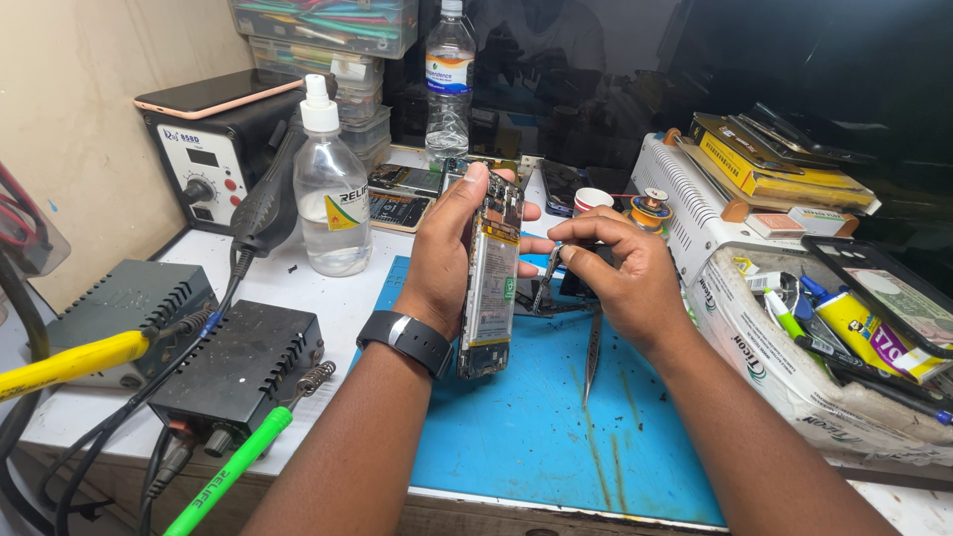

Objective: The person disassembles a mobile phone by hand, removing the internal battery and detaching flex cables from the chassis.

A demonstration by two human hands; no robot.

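A white workbench fills the view, with a blue work mat lying on it near the centre. At the far left stands a black soldering station with a phone resting on top, and nearer on the left sit two dark power units with cables, a yellow-handled tool and a green-handled tool. On the right a white box holds pens, tubes and small parts. A clear plastic bottle with a white nozzle stands on the bench just left of the mat, and a taller water bottle stands farther back. Above the middle of the mat, the left hand, a black watch on its wrist, grasps an opened phone upright by its edges, the exposed battery and circuit board facing right. The right hand is close beside it, fingers pinched around a small metal tool whose tip seems to touch the phone's edge, though the contact is hard to make out. A pair of slim tweezers lies on the mat just below the right hand.
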